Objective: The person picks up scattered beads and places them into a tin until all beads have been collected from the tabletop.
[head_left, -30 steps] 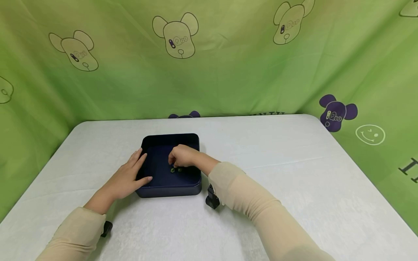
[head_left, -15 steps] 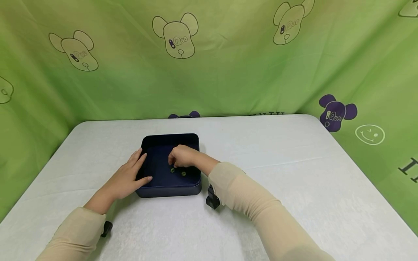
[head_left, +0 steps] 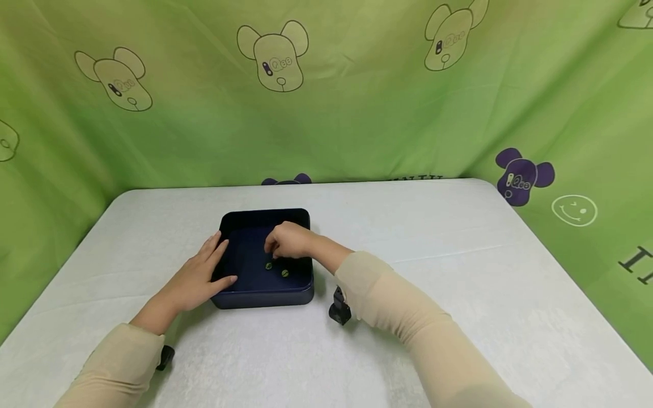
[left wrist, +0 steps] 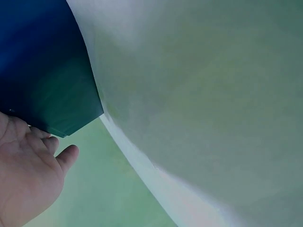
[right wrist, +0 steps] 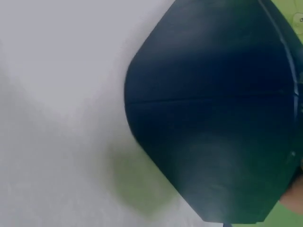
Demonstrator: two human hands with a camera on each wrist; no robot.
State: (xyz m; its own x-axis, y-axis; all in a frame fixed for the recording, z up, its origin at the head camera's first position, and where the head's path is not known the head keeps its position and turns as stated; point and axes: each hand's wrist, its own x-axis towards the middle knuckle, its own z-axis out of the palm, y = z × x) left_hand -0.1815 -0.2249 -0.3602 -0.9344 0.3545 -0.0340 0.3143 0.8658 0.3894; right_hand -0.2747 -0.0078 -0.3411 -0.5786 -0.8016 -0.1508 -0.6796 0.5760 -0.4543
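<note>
In the head view a dark blue rectangular box (head_left: 262, 299) with rounded corners stands open on the white table. Two small round green pieces with lighter streaks, like glass marbles, lie on its floor: one marble (head_left: 268, 266) just below my right fingertips, the other marble (head_left: 285, 273) nearer the front. My left hand (head_left: 196, 277) rests with fingers spread on the box's left edge, its thumb over the front left corner. My right hand (head_left: 289, 240) reaches inside over the right wall, fingers curled down with the tips together. I cannot tell whether something is between them.
A white cloth covers the table (head_left: 408, 226). Behind and at both sides hangs a green printed curtain (head_left: 357, 113). Each sleeve carries a small black camera mount, the right mount (head_left: 339, 309) being close to the box's front right corner.
One marble has rolled out from under my right fingers toward the box's front. My right hand has since lifted slightly and shifted right. The left hand stays put.
</note>
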